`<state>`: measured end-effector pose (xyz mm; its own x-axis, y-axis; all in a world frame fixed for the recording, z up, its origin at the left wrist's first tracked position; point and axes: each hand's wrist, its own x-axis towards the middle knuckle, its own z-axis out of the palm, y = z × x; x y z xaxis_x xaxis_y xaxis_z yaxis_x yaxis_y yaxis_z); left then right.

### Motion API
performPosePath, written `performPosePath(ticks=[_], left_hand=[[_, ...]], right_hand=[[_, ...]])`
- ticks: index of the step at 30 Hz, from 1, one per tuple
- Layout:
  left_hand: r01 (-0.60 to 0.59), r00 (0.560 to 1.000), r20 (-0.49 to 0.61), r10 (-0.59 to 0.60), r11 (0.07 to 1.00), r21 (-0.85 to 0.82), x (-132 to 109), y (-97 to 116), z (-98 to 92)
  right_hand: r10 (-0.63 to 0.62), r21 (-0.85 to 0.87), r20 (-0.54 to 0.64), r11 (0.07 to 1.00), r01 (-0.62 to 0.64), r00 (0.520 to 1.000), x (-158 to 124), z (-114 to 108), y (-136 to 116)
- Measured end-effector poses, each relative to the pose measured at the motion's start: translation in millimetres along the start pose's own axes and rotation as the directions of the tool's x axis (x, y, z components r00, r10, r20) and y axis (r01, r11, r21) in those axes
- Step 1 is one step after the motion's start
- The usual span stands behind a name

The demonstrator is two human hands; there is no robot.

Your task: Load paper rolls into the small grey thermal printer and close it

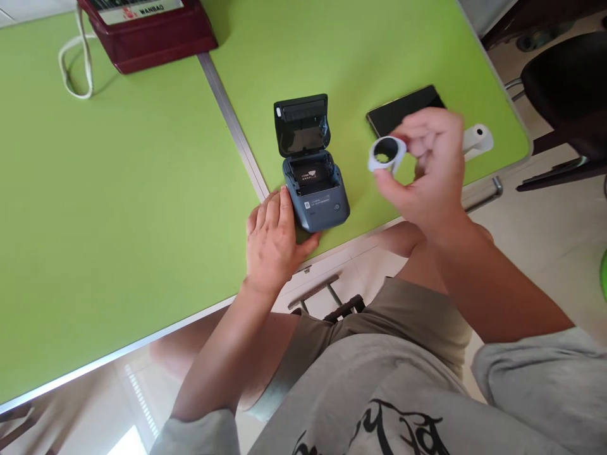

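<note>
A small blue-grey label printer (pixel 322 212) stands on the green table with its dark lid (pixel 301 123) flipped up. Its roll compartment (pixel 312 174) shows a dark inside with a small white marking. My left hand (pixel 275 230) grips the printer's near left corner, fingers along the side and thumb at the front edge. Raised to the right of the printer, my right hand (pixel 427 167) pinches a white label roll (pixel 387 153) with a dark core between thumb and fingers. The roll is apart from the printer. Slight blur hides some finger detail.
Behind my right hand lies a black smartphone (pixel 403 109), partly covered. A white object (pixel 478 139) with a dark round spot lies near the table's right edge. A dark red box (pixel 161 41) with a white cord (pixel 88 69) stands at the back left. A dark chair (pixel 569 88) is at right.
</note>
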<state>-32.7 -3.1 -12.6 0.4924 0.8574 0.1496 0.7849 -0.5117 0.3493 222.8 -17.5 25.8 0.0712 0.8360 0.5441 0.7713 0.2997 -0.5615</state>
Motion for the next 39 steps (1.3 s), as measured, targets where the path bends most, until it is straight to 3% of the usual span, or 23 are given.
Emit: performPosePath(ticks=[3,6,9,14,19,23,26,30,32,36,39], left_hand=[[-0.002,1.000,0.005,0.002,1.000,0.003,0,0,-0.1],[0.002,1.000,0.021,-0.002,1.000,0.009,0,0,-1.1],[-0.003,0.999,0.032,0.003,1.000,0.006,-1,0,-2.6],[-0.004,0.999,0.044,0.004,1.000,-0.007,-2,0,-3.7],[-0.016,1.000,0.022,0.017,1.000,-0.022,-2,-1,-1.4],[0.015,1.000,-0.003,-0.015,0.997,-0.075,-3,0,0.8],[0.043,0.999,-0.027,-0.046,0.991,-0.127,-4,1,-1.1],[-0.035,0.999,0.000,0.035,0.995,-0.095,-5,0,-6.4],[-0.052,0.998,0.018,0.053,0.996,-0.071,-5,0,-8.1],[-0.053,0.998,0.028,0.055,0.996,-0.075,-5,-1,-9.1],[-0.050,0.998,0.027,0.052,0.996,-0.071,-5,0,-8.9]], right_hand=[[-0.124,-0.058,0.140,0.989,0.133,0.982,21,18,-29],[-0.187,-0.176,0.296,0.953,0.246,0.937,34,32,-36],[-0.138,-0.236,0.377,0.942,0.239,0.916,37,41,-30],[-0.117,-0.185,0.398,0.961,0.204,0.910,35,51,-22],[-0.100,-0.091,0.377,0.985,0.144,0.921,36,58,-13],[-0.170,0.008,0.276,0.985,0.175,0.946,31,51,-15],[-0.231,0.043,0.180,0.973,0.227,0.956,17,44,-24],[-0.236,0.117,0.200,0.969,0.215,0.951,-8,37,-31],[-0.237,0.147,0.152,0.965,0.215,0.960,-14,35,-29],[-0.066,0.166,-0.017,0.984,0.068,0.998,0,35,-20],[0.118,0.196,0.074,0.972,-0.130,0.990,26,47,-11]])
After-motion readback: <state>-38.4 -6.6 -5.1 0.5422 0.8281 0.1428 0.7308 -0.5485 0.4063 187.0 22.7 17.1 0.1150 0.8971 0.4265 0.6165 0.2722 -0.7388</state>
